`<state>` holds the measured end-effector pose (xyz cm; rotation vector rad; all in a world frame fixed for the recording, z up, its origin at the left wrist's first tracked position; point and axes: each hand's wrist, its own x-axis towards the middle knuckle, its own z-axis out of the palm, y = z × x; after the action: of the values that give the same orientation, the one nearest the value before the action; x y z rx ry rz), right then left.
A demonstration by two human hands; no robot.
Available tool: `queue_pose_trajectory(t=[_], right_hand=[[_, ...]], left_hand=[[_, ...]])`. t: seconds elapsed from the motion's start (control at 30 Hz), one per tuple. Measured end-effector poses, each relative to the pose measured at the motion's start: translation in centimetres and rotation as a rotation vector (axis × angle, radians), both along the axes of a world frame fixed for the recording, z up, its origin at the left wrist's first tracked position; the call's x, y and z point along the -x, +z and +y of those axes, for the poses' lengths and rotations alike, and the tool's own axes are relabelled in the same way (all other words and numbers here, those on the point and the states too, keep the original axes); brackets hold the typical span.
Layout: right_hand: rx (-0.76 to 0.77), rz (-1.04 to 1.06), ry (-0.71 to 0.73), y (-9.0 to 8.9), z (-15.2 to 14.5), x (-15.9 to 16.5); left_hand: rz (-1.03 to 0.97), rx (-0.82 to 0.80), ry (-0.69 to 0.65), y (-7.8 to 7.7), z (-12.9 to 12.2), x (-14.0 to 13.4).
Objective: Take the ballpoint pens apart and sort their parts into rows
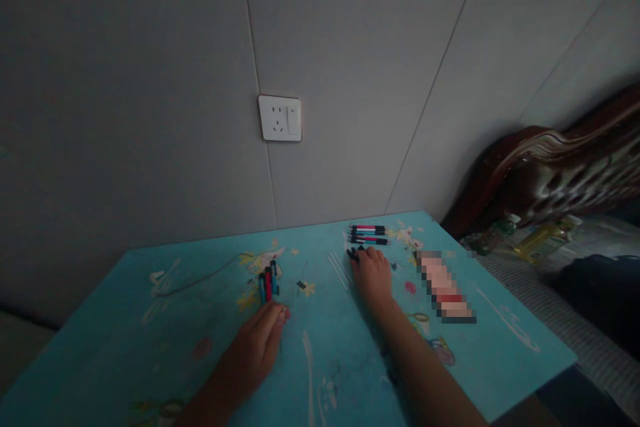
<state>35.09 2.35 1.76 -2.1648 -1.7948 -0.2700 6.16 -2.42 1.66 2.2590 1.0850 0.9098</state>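
Note:
My left hand (pixel 257 333) is closed around the lower ends of a few pens (pixel 269 285), blue and red with dark tops, which stick out past my fingers toward the wall. My right hand (pixel 373 273) reaches further forward, its fingers curled down over small black pieces (pixel 354 254) whose exact kind I cannot make out. Just left of that hand lie thin white sticks (pixel 339 271), like pen refills. Beyond it, several pens (pixel 368 235) with black ends and red, white or blue barrels are laid side by side near the table's far edge.
The light blue table (pixel 125 320) has a printed pattern and meets a grey wall with a socket (pixel 281 118). A pixelated pinkish strip (pixel 445 287) lies on the right side. Past the right edge are bottles (pixel 545 239) and a dark tufted headboard (pixel 560 173).

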Motion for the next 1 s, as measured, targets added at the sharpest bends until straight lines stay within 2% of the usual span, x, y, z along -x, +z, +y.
queue_pose_trajectory(t=[0.13,0.2,0.37,0.47,0.6,1.0], right_hand=[[-0.03,0.005,0.015,0.0,-0.3,-0.4],[-0.075,0.094,0.085,0.1,-0.7,-0.3],[-0.061,0.59,0.519,0.4,-3.1,2.8],[-0.067,0.71,0.703,1.0,-4.7,5.3],[-0.074,0.769,0.704,1.5,-5.1,6.8],[-0.099,0.77,0.745,1.3,-5.0,6.8]], left_hand=[[-0.005,-0.003,0.034,-0.2,0.4,-0.3],[0.02,-0.033,0.062,-0.4,0.6,-0.4],[0.217,-0.125,0.101,-0.1,0.9,-0.4],[0.304,-0.17,0.095,0.3,0.9,-0.3],[0.327,-0.201,0.1,0.4,0.8,-0.2],[0.339,-0.215,0.09,0.6,0.6,-0.3]])
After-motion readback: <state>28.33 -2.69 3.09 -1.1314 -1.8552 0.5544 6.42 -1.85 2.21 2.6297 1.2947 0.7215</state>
